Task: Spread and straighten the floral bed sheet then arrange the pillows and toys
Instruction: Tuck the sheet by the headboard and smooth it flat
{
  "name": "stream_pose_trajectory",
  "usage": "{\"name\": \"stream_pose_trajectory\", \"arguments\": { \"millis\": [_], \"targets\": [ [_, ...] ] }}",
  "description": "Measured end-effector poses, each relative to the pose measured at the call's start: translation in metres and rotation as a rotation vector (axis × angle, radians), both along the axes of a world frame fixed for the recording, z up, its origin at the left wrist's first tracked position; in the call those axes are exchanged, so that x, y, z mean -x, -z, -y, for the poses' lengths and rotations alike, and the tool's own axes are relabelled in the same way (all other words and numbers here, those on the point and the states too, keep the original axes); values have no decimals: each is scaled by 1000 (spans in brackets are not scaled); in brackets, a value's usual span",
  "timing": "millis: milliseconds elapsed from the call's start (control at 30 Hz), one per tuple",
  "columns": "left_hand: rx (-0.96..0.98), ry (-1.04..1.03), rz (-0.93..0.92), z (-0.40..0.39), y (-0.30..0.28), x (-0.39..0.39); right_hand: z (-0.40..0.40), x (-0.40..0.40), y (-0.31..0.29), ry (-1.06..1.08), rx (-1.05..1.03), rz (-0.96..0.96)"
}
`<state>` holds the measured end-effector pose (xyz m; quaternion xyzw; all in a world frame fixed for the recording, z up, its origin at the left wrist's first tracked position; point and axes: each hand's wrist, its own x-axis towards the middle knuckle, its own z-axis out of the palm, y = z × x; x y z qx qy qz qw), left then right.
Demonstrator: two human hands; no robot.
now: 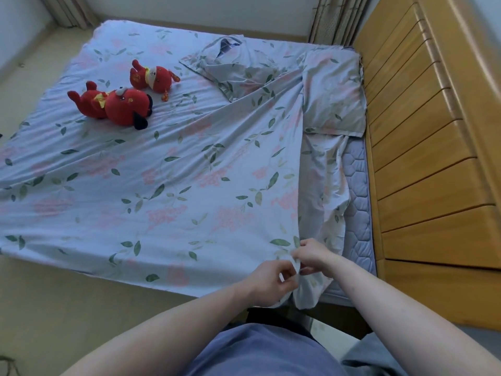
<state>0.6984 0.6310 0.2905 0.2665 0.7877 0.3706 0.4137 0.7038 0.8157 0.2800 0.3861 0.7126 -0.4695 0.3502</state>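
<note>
At bed's near right corner | left hand and right hand both pinched hem of pale-blue floral cotton bed sheet | sheet lay skewed, quilted blue mattress bared | risk: hard tug could drag two red plush toys and floral pillows.

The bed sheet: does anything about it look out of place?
Yes. The bed sheet is bunched along its right side, leaving a strip of mattress bare beside the headboard. Both hands, left hand and right hand, pinch its near corner.
</note>
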Motion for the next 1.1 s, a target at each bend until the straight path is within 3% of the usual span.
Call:
{"name": "stream_pose_trajectory", "arguments": {
  "millis": [200,333,533,733,933,1100],
  "targets": [
    [110,44,241,16,8,25,2,-27,18,304,181,-129],
    [293,12,82,19,16,66,22,-43,27,463,138,-173],
    [442,135,-42,-5,30,108,27,-68,28,215,-90,-232],
    [513,298,-186,-64,54,123,32,-88,39,117,-65,-207],
    [544,320,-224,-132,88,125,50,-105,75,419,-50,-266],
    [574,183,-23,-170,135,123,46,-137,105,452,-143,-320]
  ]
}}
